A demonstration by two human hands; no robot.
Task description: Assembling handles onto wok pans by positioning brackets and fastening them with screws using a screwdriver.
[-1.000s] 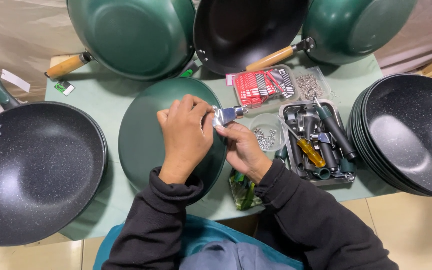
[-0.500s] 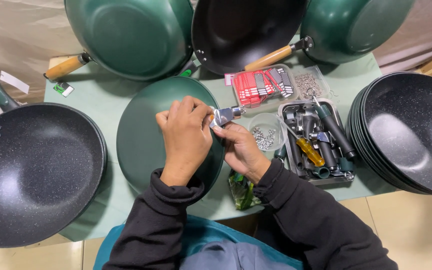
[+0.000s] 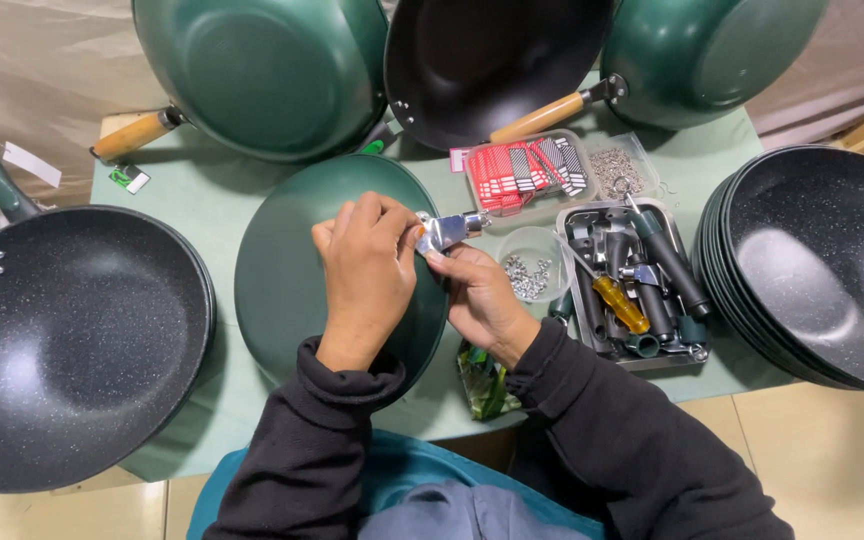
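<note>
silver metal handle bracket [image 3: 444, 231] is pinched by closed fingers of left hand [image 3: 367, 275] and right hand [image 3: 482, 300] over upturned green round pan [image 3: 282, 270].

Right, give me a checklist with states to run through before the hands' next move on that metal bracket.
1. Metal bracket gripped by both hands: ok, the left hand and right hand both pinch it.
2. Upturned green pan lying flat under the hands: ok.
3. Screws at hand: ok, the small clear bowl holds some beside the right hand.
4. Tools within reach: ok, the yellow-handled screwdriver lies in the grey tray.
5. Bracket lined up with the pan's holes: cannot tell, the fingers hide it.
</note>
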